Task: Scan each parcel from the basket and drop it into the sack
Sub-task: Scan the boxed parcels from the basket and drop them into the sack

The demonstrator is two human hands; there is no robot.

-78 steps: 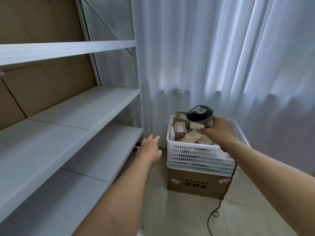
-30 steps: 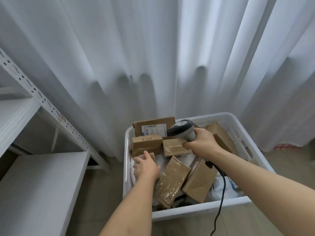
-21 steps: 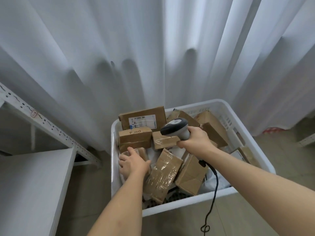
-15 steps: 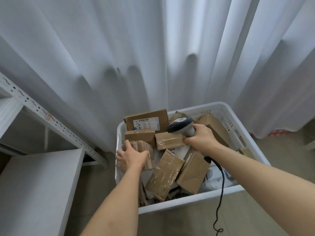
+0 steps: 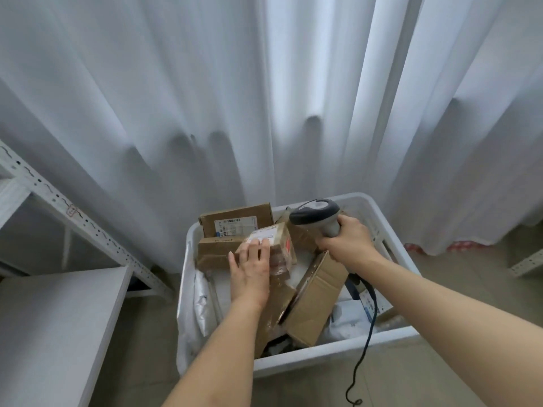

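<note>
A white plastic basket point(image 5: 338, 358) on the floor holds several brown cardboard parcels and some white poly bags. My left hand point(image 5: 249, 273) holds a small taped parcel point(image 5: 279, 245) lifted above the others, its white label facing up. My right hand point(image 5: 348, 245) grips the handle of a grey and black barcode scanner point(image 5: 316, 214), whose head points left, just above and right of the parcel. The scanner's black cord point(image 5: 367, 348) hangs over the basket's front rim. No sack is in view.
White metal shelving point(image 5: 58, 318) stands at the left, its slotted upright point(image 5: 73, 218) slanting toward the basket. White curtains point(image 5: 264, 98) hang right behind the basket. A second shelf foot point(image 5: 526, 265) shows at the far right on the tiled floor.
My left hand reached into the basket, took hold of the small parcel and raised it with the label up. The scanner in my right hand rose slightly above the pile.
</note>
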